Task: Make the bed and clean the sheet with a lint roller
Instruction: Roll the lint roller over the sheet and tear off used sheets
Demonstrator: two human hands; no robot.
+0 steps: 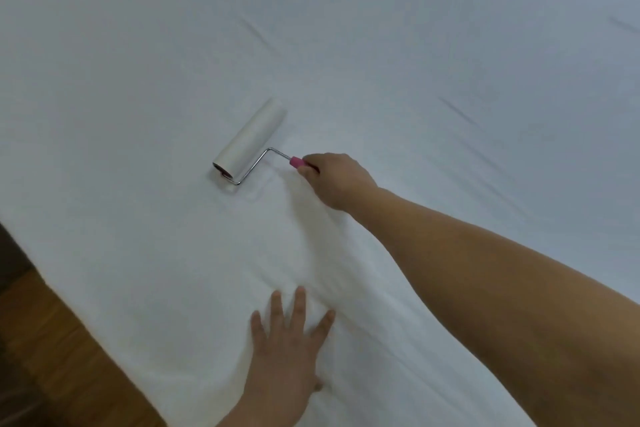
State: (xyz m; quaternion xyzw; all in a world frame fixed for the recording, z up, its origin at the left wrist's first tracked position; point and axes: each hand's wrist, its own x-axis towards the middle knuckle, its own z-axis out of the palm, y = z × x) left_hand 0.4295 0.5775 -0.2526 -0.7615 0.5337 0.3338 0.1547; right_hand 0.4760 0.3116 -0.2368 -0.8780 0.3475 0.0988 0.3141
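Note:
A white sheet (pixel 381 45) covers the bed and fills most of the view. A lint roller (pixel 250 139) with a white roll, a bent metal rod and a pink handle lies with its roll on the sheet left of the middle. My right hand (pixel 334 180) grips the pink handle, with the arm stretched out from the lower right. My left hand (pixel 287 347) presses flat on the sheet near the bed's front edge, fingers spread. Soft wrinkles run between the two hands.
A wooden floor (pixel 41 340) shows at the lower left, beyond the slanting edge of the bed. A few faint creases mark the sheet at the right and upper middle.

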